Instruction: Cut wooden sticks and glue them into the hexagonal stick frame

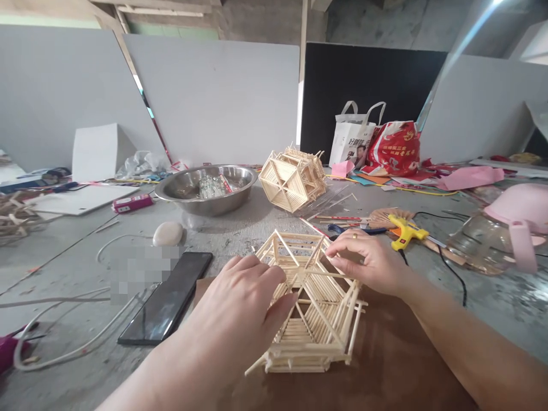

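Here's the hexagonal stick frame [319, 311], near centre on a brown surface [398, 354], a hand on either side! The left hand [252, 291] arches over its left, thumb and forefinger parted; the right hand [370, 257] bends its fingers towards the thumb by the far right corner. Whether either grips a stick, one can't tell.

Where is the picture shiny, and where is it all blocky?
Head view: a pale streak of glare slants down from the bright light at top right, and the metal basin gleams; head view: a pixelated patch beside the phone.
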Motion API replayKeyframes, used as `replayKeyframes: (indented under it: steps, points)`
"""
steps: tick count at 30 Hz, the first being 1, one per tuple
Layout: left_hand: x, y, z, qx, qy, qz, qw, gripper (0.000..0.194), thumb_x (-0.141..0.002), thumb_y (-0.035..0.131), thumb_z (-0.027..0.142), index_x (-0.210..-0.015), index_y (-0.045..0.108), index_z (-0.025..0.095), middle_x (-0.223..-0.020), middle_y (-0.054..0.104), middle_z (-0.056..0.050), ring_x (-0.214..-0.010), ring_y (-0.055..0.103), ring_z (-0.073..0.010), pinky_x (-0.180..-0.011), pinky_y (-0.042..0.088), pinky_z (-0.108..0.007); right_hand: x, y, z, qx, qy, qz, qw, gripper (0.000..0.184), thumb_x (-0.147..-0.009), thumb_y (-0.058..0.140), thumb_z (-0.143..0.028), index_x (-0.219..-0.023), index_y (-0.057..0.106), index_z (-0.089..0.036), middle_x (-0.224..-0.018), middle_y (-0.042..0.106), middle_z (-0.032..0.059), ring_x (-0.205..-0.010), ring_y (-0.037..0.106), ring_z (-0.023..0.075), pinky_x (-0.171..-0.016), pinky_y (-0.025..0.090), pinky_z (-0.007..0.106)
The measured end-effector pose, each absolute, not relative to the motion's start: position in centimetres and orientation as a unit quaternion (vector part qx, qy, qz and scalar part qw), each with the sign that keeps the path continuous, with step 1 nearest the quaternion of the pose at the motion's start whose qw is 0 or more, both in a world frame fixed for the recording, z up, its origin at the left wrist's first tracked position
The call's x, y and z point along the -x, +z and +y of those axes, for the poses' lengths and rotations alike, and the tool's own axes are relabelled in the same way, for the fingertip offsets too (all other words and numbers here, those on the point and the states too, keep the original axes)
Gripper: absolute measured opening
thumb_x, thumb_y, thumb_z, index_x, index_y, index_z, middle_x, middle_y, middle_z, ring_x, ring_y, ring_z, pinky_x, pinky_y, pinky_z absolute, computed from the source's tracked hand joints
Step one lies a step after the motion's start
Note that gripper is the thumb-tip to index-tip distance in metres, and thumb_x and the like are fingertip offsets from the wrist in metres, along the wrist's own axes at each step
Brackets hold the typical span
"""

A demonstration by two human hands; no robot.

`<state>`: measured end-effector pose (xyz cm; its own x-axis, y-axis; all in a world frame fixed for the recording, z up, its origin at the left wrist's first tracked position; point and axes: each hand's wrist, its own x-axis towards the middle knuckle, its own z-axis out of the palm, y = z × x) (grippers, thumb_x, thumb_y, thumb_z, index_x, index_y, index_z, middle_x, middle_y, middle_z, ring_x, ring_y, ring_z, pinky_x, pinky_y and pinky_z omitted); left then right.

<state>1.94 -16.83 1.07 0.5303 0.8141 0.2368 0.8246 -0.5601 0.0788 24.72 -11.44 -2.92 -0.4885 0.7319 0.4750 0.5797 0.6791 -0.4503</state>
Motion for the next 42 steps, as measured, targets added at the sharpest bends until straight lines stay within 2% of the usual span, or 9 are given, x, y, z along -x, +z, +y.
replayKeyframes:
  steps: [4, 7, 11, 16, 21, 25, 28, 36, 42]
  points:
    - [-2.0, 2.3, -15.8, 0.89, -0.105, -0.443, 0.028, 0.017, -0.076, 0.042, 0.023, -0.08, 0.058, 0.021, -0.073, 0.057, -0.004, -0.077, 0.049, -0.0207, -0.07, 0.036, -0.035, -24.1, -1.7, -11.0, 0.358, 0.085, -0.889, 0.272, 0.015, -0.077, 0.051, -0.022, -0.088, 0.061, -0.021, -0.084, 0.063, 0.0013, -0.084, 0.053, 0.0156, -0.079, 0.037, 0.032]
    - [-1.8, 3.1, -14.4, 0.909, -0.08, -0.41, -0.002, 0.022, -0.073, 0.043, 0.018, -0.088, 0.058, 0.024, -0.083, 0.058, -0.002, -0.084, 0.049, -0.02, -0.076, 0.035, -0.035, -23.4, -0.7, -10.4, 0.328, 0.068, -0.917, 0.217, 0.018, -0.075, 0.052, -0.019, -0.091, 0.06, -0.021, -0.092, 0.062, 0.0014, -0.091, 0.051, 0.0168, -0.084, 0.033, 0.034]
    - [-1.8, 2.8, -12.9, 0.916, -0.037, -0.396, -0.056, 0.03, -0.071, 0.045, 0.018, -0.097, 0.057, 0.028, -0.081, 0.06, -0.001, -0.081, 0.053, -0.02, -0.072, 0.037, -0.033, -22.3, 0.2, -9.8, 0.299, 0.062, -0.938, 0.162, 0.014, -0.076, 0.053, -0.021, -0.088, 0.06, -0.022, -0.091, 0.063, 0.0001, -0.09, 0.051, 0.0176, -0.083, 0.032, 0.036]
    - [-1.8, 1.9, -12.2, 0.911, -0.064, -0.393, -0.11, 0.029, -0.07, 0.05, 0.023, -0.098, 0.057, 0.028, -0.081, 0.061, 0.0, -0.08, 0.054, -0.0187, -0.069, 0.037, -0.029, -21.5, 0.5, -9.6, 0.289, 0.08, -0.946, 0.122, 0.011, -0.078, 0.051, -0.027, -0.082, 0.06, -0.022, -0.083, 0.064, -0.0008, -0.08, 0.053, 0.0169, -0.075, 0.035, 0.034]
    - [-1.7, 1.8, -12.1, 0.899, -0.079, -0.401, -0.158, 0.029, -0.067, 0.049, 0.02, -0.094, 0.058, 0.027, -0.075, 0.06, 0.001, -0.07, 0.055, -0.0153, -0.062, 0.038, -0.025, -21.3, 0.0, -9.3, 0.286, 0.116, -0.942, 0.134, 0.013, -0.079, 0.049, -0.026, -0.082, 0.061, -0.021, -0.081, 0.064, -0.0006, -0.08, 0.053, 0.0167, -0.074, 0.036, 0.031]
    - [-2.2, 1.3, -12.0, 0.907, -0.061, -0.403, -0.107, 0.041, -0.061, 0.049, 0.014, -0.1, 0.054, 0.026, -0.069, 0.057, 0.002, -0.07, 0.053, -0.0171, -0.061, 0.038, -0.027, -21.3, -0.6, -9.1, 0.297, 0.128, -0.935, 0.146, 0.014, -0.079, 0.049, -0.027, -0.082, 0.061, -0.021, -0.079, 0.064, 0.0002, -0.079, 0.055, 0.0159, -0.071, 0.038, 0.029]
    - [-2.6, 0.8, -11.8, 0.916, -0.07, -0.39, -0.064, 0.037, -0.06, 0.049, 0.013, -0.095, 0.054, 0.022, -0.071, 0.056, 0.001, -0.071, 0.052, -0.018, -0.062, 0.038, -0.029, -21.4, -0.8, -9.1, 0.31, 0.118, -0.932, 0.145, 0.015, -0.079, 0.049, -0.028, -0.083, 0.061, -0.019, -0.079, 0.063, 0.0016, -0.079, 0.055, 0.0164, -0.07, 0.038, 0.028]
    - [-2.7, 0.8, -11.5, 0.93, -0.084, -0.353, -0.049, 0.032, -0.064, 0.049, 0.013, -0.094, 0.055, 0.021, -0.074, 0.057, 0.0, -0.074, 0.052, -0.017, -0.068, 0.037, -0.031, -21.5, -0.9, -9.2, 0.305, 0.129, -0.932, 0.145, 0.022, -0.081, 0.045, -0.034, -0.085, 0.06, -0.019, -0.08, 0.062, 0.0023, -0.079, 0.055, 0.0164, -0.07, 0.038, 0.028]
    - [-2.4, 1.2, -11.4, 0.93, -0.057, -0.357, -0.062, 0.027, -0.069, 0.052, 0.019, -0.096, 0.055, 0.021, -0.082, 0.059, -0.001, -0.081, 0.052, -0.0179, -0.073, 0.036, -0.032, -21.6, -0.8, -9.3, 0.305, 0.13, -0.933, 0.137, 0.018, -0.081, 0.046, -0.029, -0.089, 0.059, -0.019, -0.083, 0.063, 0.0015, -0.081, 0.053, 0.0169, -0.073, 0.037, 0.029]
